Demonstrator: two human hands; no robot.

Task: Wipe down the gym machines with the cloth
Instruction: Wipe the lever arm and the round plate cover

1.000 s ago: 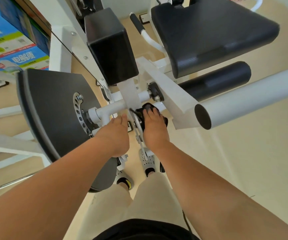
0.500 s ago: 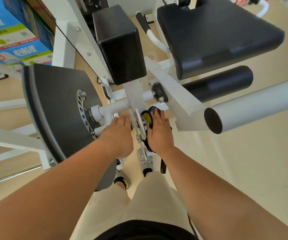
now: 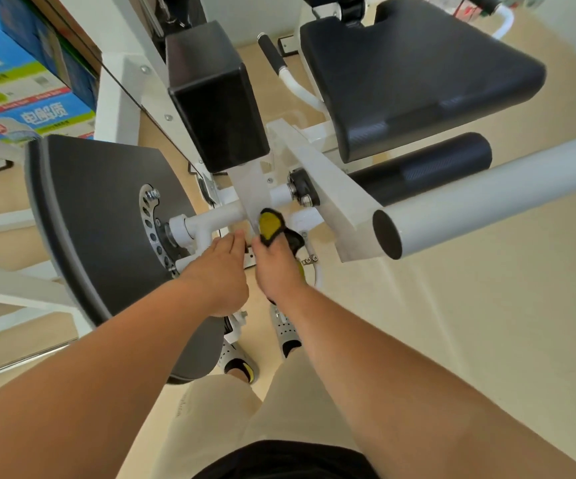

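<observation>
Reaching forward over beige cotton trousers (image 3: 279, 402), the left hand (image 3: 217, 271) points its fingers toward the underside of a white round axle tube (image 3: 217, 216); whether they grip anything cannot be told. Just beside it, the right hand (image 3: 276, 267) clutches a bunched black-and-yellow cloth (image 3: 271, 224), which bulges past the fingertips and presses against the white steel machine frame (image 3: 250, 188). To the left stands a grey curved shroud (image 3: 89, 219). Beyond are a black block pad (image 3: 217, 98) and a black seat cushion (image 3: 411, 74).
</observation>
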